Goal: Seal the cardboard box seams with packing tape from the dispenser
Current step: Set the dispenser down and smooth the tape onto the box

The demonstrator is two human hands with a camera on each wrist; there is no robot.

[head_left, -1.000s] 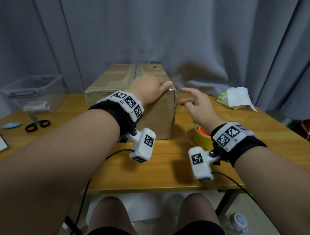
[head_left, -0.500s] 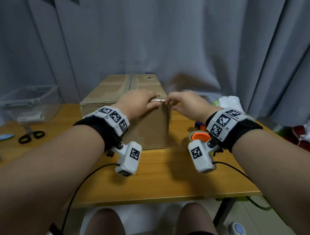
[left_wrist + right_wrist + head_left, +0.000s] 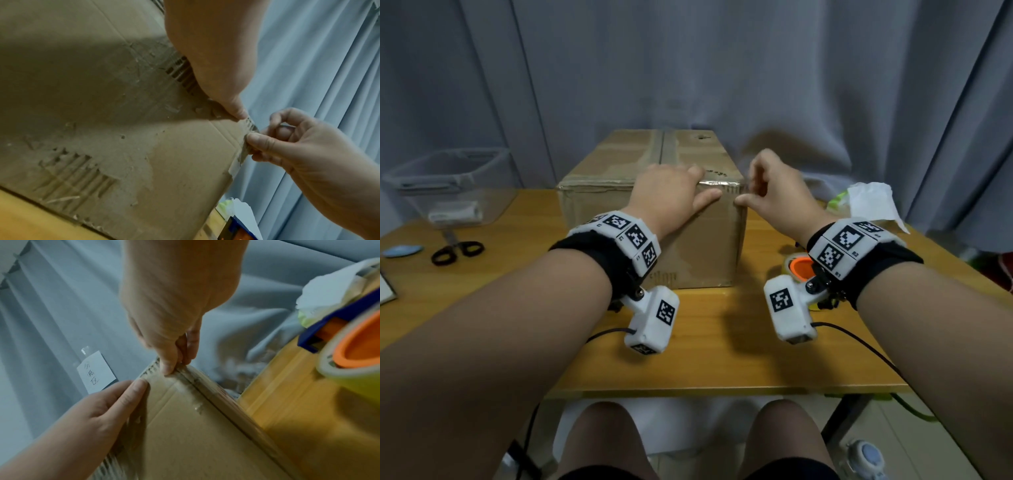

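I see the brown cardboard box point(image 3: 688, 240) on the wooden table point(image 3: 722, 359). My left hand point(image 3: 671, 195) presses flat; my right hand point(image 3: 770, 195) pinches thin, sticky clear tape point(image 3: 245, 146) at the corner, where I would hold it.

A home room: grey curtains point(image 3: 722, 68) behind a wooden table point(image 3: 705, 359) holding scissors point(image 3: 457, 251) and tissues point(image 3: 869, 202).

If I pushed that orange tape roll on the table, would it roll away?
Probably not: the tape roll seems to lie flat on the table, its orange core facing up. It looks stiff and light. Stood on edge, it would likely roll.
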